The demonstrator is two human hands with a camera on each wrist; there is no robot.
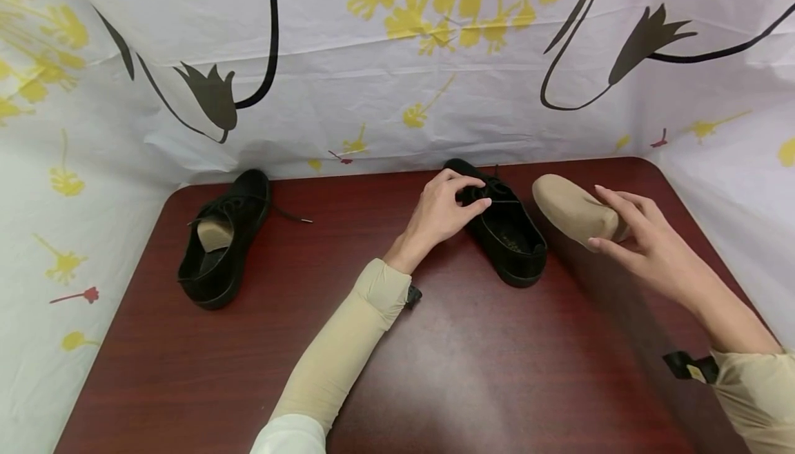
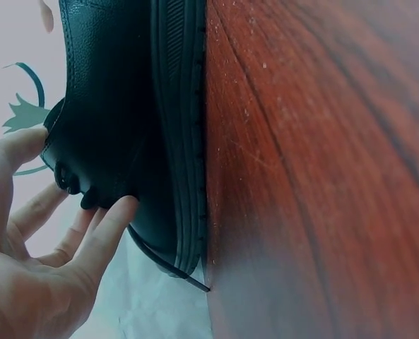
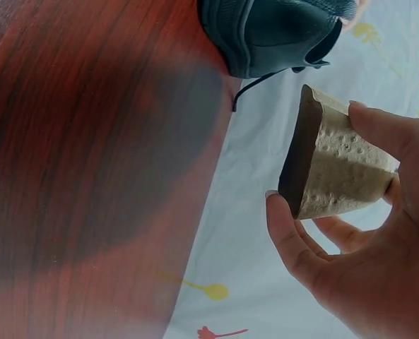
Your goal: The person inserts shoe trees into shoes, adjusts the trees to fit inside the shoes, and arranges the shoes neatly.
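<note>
A black lace-up shoe (image 1: 518,261) stands right of the middle of the table, toe toward the back wall, its opening facing up. My left hand (image 1: 437,207) holds its upper by the tongue and laces, thumb and fingers spread across it; the left wrist view shows the fingertips on the black shoe (image 2: 117,106). To the right, my right hand (image 1: 652,240) grips a tan moulded shoe insert (image 1: 568,209) at its narrower end, above the table. Small dimples mark the insert (image 3: 343,159) in the right wrist view.
At the left of the table lies another black shoe (image 1: 239,254), its lace trailing right, with a tan insert (image 1: 214,234) inside. A white patterned sheet (image 1: 397,95) hangs behind and at both sides of the dark red table (image 1: 348,364).
</note>
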